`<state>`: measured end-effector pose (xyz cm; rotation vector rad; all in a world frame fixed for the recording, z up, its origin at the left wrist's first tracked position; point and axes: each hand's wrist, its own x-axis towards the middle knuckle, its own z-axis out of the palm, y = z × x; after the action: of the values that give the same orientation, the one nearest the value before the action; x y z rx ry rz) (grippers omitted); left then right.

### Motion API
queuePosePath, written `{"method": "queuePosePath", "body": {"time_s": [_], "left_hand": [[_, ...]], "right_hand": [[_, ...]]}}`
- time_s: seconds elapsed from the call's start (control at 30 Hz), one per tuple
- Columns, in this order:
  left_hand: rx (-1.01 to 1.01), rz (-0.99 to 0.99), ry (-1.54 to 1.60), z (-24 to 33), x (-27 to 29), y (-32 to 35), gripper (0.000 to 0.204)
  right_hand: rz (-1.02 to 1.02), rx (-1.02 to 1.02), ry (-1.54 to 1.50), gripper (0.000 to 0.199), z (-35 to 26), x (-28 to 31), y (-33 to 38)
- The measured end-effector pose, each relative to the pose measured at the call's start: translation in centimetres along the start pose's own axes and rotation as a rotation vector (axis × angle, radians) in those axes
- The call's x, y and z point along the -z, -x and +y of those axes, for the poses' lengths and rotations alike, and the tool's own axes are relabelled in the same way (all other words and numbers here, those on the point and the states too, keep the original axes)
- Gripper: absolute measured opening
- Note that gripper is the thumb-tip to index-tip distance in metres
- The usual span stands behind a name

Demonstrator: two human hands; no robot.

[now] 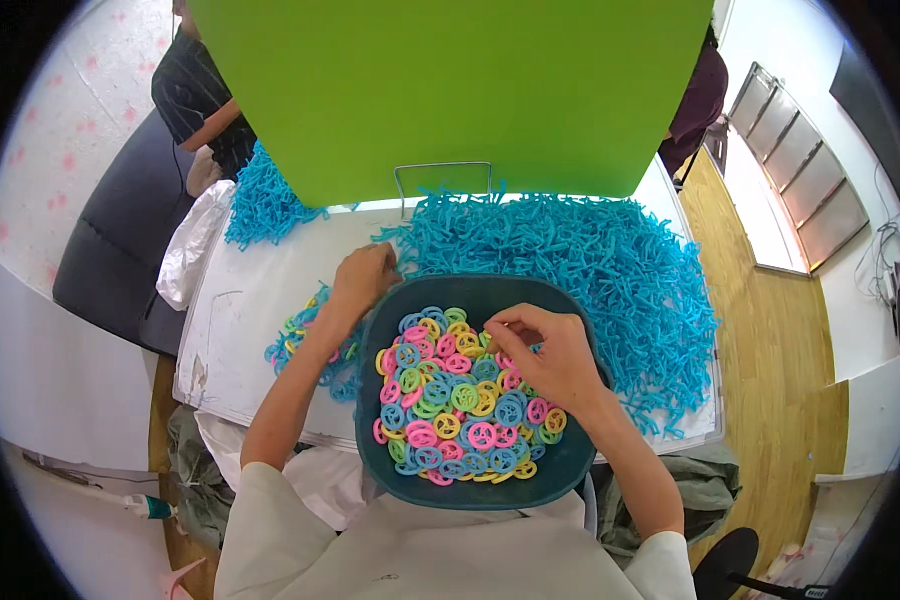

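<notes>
A deep, dark-green basin with rounded corners (510, 290), apparently plastic, sits at the near edge of the white desk (240, 290), filled with small spoked wheel-shaped rings in pink, yellow, blue and green (447, 425). Taking the basin as the dial's centre, the left hand (367, 275) is at eleven o'clock, fingers curled at the fringe of a broad heap of thin bright-blue strips (610, 250), which spreads from twelve to three. The right hand (555, 350) is inside the basin toward two o'clock, thumb and forefinger drawn together over the rings (whether either hand grips a piece, I cannot tell). A smaller mixed pile of rings (295, 335) lies at ten.

The rings look light, smooth and fairly stiff, probably slippery against one another; a pinch across the outer rim should suit them. The strips seem softer and tangle-prone, so single ones are best taken by a free end.
</notes>
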<state>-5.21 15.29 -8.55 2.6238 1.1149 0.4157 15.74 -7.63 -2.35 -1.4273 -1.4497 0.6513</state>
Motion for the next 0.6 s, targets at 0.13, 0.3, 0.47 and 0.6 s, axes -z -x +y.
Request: {"method": "queuePosePath", "body": {"time_s": [0.13, 0.3, 0.47, 0.6], "left_hand": [[0.101, -0.01, 0.055, -0.4, -0.2, -0.2, 0.025], [-0.072, 0.186, -0.02, -0.4, -0.5, 0.4, 0.022], [0.004, -0.003, 0.014, -0.6, 0.1, 0.0, 0.027], [-0.022, 0.287, 0.04, 1.4, 2.3, 0.7, 0.022]], "right_hand": [[-0.003, -0.01, -0.045, 0.011, -0.3, 0.2, -0.2], [0.016, 0.022, -0.03, 0.011, 0.0, 0.2, -0.2], [0.014, 0.016, -0.041, 0.011, -0.2, 0.2, 0.1], [0.065, -0.031, -0.071, 0.015, -0.2, 0.5, 0.2]]}}
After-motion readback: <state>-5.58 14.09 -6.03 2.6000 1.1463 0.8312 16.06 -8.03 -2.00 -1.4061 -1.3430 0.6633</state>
